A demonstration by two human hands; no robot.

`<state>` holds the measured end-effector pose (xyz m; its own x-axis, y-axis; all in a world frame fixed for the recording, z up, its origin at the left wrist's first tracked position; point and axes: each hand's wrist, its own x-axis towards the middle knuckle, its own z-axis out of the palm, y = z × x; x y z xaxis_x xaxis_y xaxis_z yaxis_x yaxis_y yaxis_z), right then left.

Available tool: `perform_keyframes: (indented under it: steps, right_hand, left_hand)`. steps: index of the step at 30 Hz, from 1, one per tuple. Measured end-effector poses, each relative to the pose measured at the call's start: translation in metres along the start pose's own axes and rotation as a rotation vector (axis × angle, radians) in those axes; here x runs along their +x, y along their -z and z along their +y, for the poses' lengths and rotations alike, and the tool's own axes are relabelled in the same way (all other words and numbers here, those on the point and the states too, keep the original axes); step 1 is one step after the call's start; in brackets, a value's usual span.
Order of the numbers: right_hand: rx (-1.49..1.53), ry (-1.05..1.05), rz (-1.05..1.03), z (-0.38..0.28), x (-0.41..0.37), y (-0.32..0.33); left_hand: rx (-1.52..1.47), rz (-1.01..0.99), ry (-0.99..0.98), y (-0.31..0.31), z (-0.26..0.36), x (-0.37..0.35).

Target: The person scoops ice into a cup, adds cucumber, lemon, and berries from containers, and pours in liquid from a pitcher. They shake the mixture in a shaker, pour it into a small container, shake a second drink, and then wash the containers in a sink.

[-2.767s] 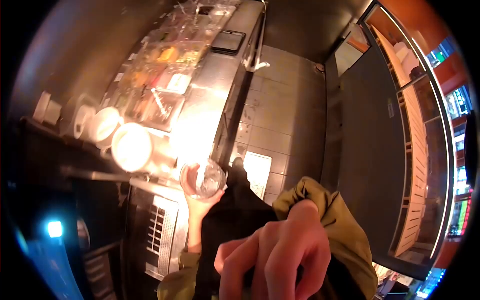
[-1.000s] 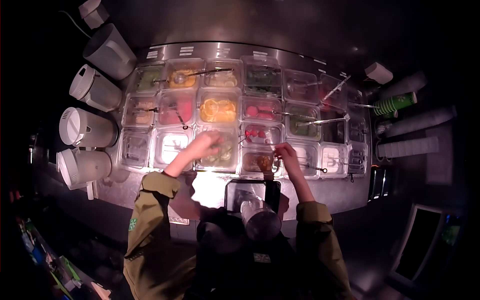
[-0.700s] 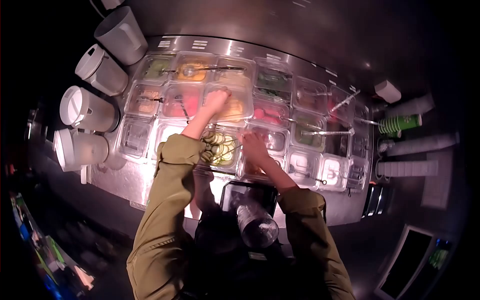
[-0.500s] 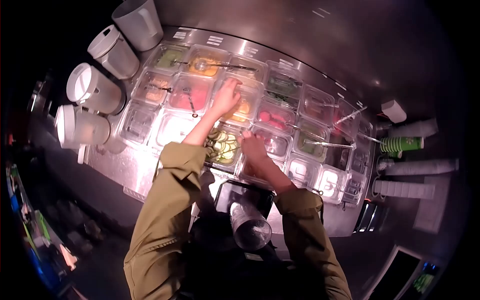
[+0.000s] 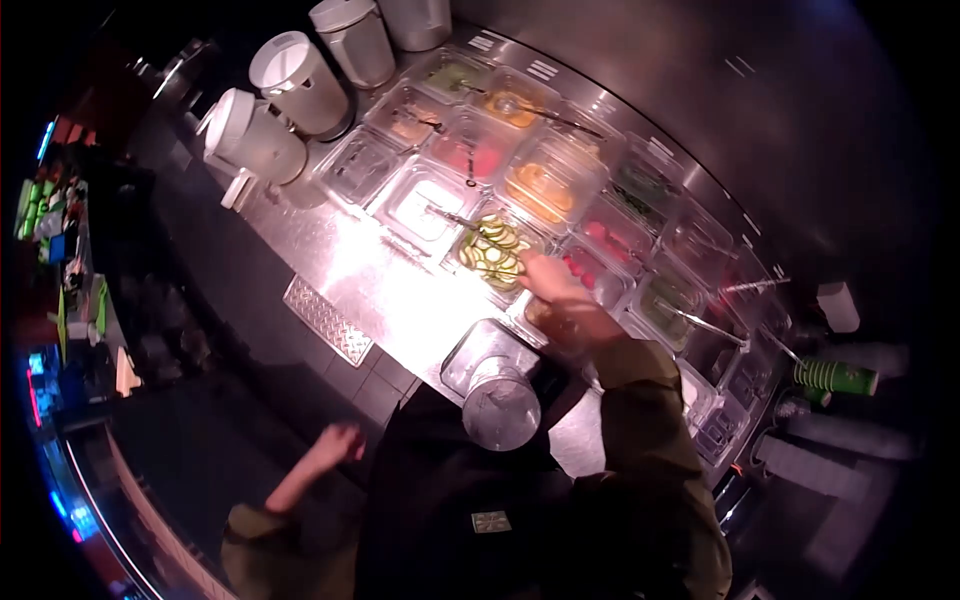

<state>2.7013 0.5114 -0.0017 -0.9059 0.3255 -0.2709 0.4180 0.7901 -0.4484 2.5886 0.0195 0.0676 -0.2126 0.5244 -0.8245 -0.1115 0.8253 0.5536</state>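
My right hand [image 5: 555, 285] reaches into the edge of a clear tub of green-rimmed slices [image 5: 490, 255] that look like cucumber. Its fingers are closed at the right side of the slices; what they grip is hidden. A utensil with a thin handle [image 5: 455, 217] leans over that tub's upper left side. Away from the counter, low on the left, hangs my left hand [image 5: 340, 443], its fingers curled with nothing visible in them. Below the tubs, a clear cup [image 5: 500, 412] stands on a dark-edged square tray or scale [image 5: 485, 350] near my body.
Several clear tubs hold orange food [image 5: 540, 190], pink food [image 5: 468, 155] and greens [image 5: 445, 78]. Some have utensils in them. White-lidded pitchers [image 5: 300, 85] line the counter's far left. Green cups [image 5: 835, 377] and clear cup stacks lie at the right. A tiled floor shows below the steel edge.
My left hand has left the tubs and dropped down to the left, off the counter. My right hand stays at the slices. The view has turned, showing more of the left side.
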Motion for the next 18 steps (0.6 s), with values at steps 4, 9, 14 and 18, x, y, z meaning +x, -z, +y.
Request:
perform_keyframes:
  steps: [4, 9, 14, 18]
  right_hand:
    - [-0.184, 0.067, 0.09, 0.014, -0.004, 0.023]
    - [-0.317, 0.125, 0.207, 0.018, 0.02, 0.019]
    - [-0.343, 0.099, 0.203, 0.016, 0.034, 0.022]
    - [-0.364, 0.055, 0.159, 0.023, 0.038, 0.033]
  left_hand:
    - [-0.074, -0.108, 0.585, -0.043, 0.028, -0.105]
    - [0.054, -0.141, 0.358, -0.052, -0.009, -0.093]
    - [0.113, -0.145, 0.256, -0.055, -0.019, -0.08]
    - [0.141, -0.152, 0.212, -0.058, -0.021, -0.073]
